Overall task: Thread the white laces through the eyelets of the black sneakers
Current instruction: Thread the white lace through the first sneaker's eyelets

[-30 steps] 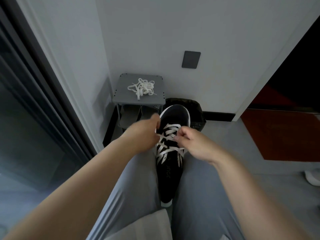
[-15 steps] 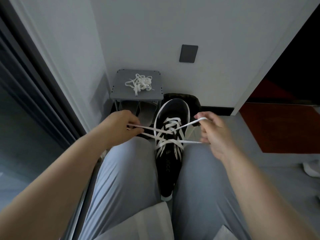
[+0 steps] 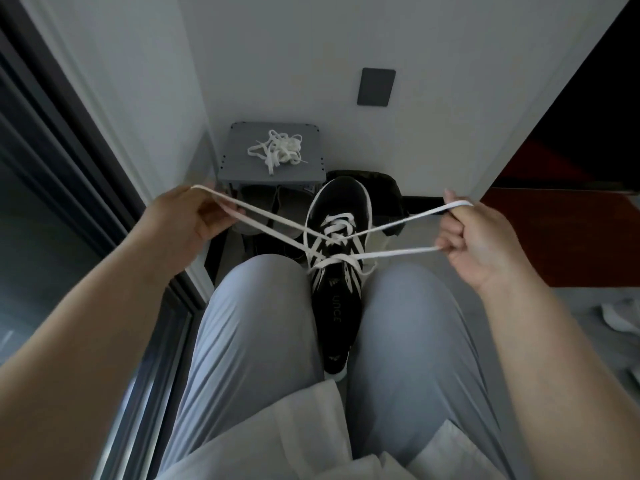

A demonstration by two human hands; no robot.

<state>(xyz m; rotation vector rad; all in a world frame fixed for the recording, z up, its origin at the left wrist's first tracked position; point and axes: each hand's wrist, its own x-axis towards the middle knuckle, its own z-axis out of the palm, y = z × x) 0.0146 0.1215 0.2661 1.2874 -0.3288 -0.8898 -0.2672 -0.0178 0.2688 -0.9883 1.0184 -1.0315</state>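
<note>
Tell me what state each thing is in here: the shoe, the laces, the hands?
black sneaker: wedged between the thighs, toe pointing away, laced.
white lace: crossed through the eyelets, stretched taut to both sides.
left hand: grips one lace loop.
right hand: grips the other loop.
spare lace: loose tangle on the grey stool.

A small square grey plastic table (image 3: 239,140) stands at upper centre of the frame, against the white wall. A tangled white flat lace (image 3: 278,154) lies loose on its top. On the grey floor (image 3: 571,299) sit grey slippers (image 3: 256,209) under the table, a black bag (image 3: 384,188) just right of it, and a white object (image 3: 620,317) at the right edge. At centre frame, a black sneaker with white stripes (image 3: 337,306) is wedged between thighs in light grey trousers (image 3: 259,323).
</note>
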